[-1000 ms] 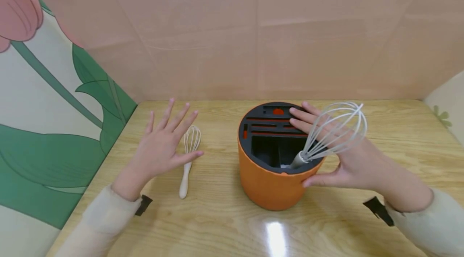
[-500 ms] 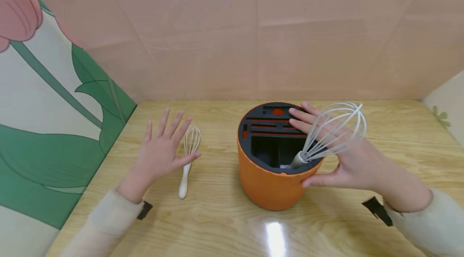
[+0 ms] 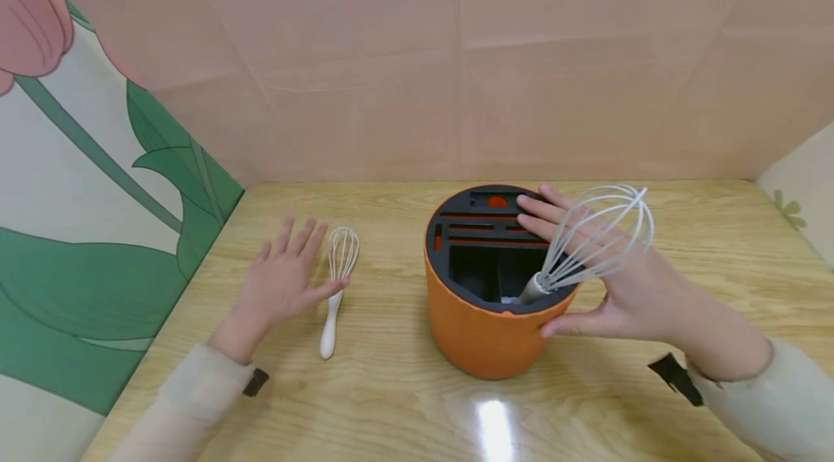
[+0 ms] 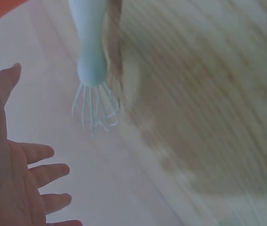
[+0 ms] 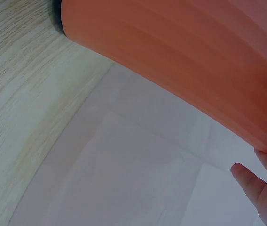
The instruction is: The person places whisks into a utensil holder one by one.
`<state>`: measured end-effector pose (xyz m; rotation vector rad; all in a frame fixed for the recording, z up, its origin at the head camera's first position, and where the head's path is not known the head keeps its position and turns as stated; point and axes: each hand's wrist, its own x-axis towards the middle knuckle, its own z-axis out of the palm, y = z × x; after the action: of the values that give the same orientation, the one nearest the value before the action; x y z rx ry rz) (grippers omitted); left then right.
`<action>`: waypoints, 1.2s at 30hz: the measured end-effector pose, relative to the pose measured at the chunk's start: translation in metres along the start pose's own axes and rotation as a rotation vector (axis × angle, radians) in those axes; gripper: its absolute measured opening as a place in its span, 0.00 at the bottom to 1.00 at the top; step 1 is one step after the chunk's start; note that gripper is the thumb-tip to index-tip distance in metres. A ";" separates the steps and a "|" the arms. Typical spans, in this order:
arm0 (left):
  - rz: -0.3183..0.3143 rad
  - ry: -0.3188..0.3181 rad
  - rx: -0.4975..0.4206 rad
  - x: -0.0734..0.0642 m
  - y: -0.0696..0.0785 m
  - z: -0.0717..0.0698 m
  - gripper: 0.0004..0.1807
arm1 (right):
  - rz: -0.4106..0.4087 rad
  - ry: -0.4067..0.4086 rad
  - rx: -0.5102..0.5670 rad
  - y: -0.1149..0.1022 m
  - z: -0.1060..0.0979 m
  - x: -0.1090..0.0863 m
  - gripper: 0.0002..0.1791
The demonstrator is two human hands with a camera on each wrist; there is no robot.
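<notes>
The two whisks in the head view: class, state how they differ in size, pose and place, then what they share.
Size: the large whisk has a far bigger wire head than the small whisk.
Pose: the large whisk leans tilted, head up; the small whisk lies flat.
Place: the large whisk stands handle-down in the orange holder beside the right hand; the small whisk rests on the table by the left hand.
Shared: both have pale balloon-shaped wire heads.

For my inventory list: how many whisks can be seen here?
2. A small whisk lies on the table beside the left hand; a large whisk stands in the orange holder.
</notes>
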<state>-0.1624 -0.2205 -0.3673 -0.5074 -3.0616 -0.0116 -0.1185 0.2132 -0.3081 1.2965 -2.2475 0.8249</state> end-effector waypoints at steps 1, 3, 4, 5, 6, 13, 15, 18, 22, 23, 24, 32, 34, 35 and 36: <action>0.002 -0.008 0.002 0.000 0.000 0.002 0.55 | -0.006 0.007 0.003 0.000 0.000 0.000 0.58; 0.003 -0.018 0.000 0.000 -0.001 0.005 0.55 | -0.016 0.019 0.010 0.000 0.001 0.000 0.58; 0.004 -0.023 0.001 0.000 -0.001 0.006 0.55 | -0.019 0.023 0.013 0.000 0.001 0.000 0.58; 0.003 -0.027 -0.004 -0.001 -0.001 0.007 0.55 | -0.020 0.026 0.016 0.000 0.001 0.001 0.57; 0.002 -0.029 -0.003 -0.001 -0.001 0.009 0.55 | -0.020 0.027 0.018 0.000 0.002 0.001 0.57; 0.002 -0.017 0.010 -0.003 -0.001 0.018 0.52 | -0.022 0.030 0.019 -0.001 0.002 0.002 0.57; 0.016 0.002 0.021 -0.004 -0.001 0.022 0.50 | -0.023 0.032 0.018 -0.001 0.002 0.002 0.57; 0.042 0.029 0.035 -0.005 -0.002 0.025 0.47 | -0.020 0.031 0.017 0.000 0.002 0.001 0.57; 0.055 0.026 0.029 -0.005 -0.002 0.027 0.43 | -0.015 0.028 0.016 0.000 0.002 0.000 0.58; 0.056 0.021 0.025 -0.005 -0.002 0.027 0.42 | -0.013 0.027 0.014 0.000 0.002 0.000 0.58; 0.056 0.016 0.021 -0.005 -0.001 0.027 0.42 | -0.010 0.024 0.013 0.000 0.002 0.000 0.58; 0.046 -0.030 -0.002 -0.003 0.000 0.029 0.40 | -0.002 0.015 0.003 0.000 0.001 0.000 0.58; 0.046 -0.043 -0.010 -0.002 0.000 0.029 0.38 | -0.001 0.013 0.002 0.000 0.001 0.000 0.58; 0.048 -0.048 -0.015 -0.001 0.000 0.029 0.37 | 0.000 0.013 0.003 0.000 0.001 0.000 0.58; 0.052 -0.054 -0.022 0.000 -0.001 0.030 0.35 | -0.002 0.015 0.005 0.000 0.001 0.000 0.58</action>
<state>-0.1633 -0.2210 -0.3972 -0.5979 -3.1024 -0.0302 -0.1184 0.2123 -0.3092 1.2899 -2.2337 0.8381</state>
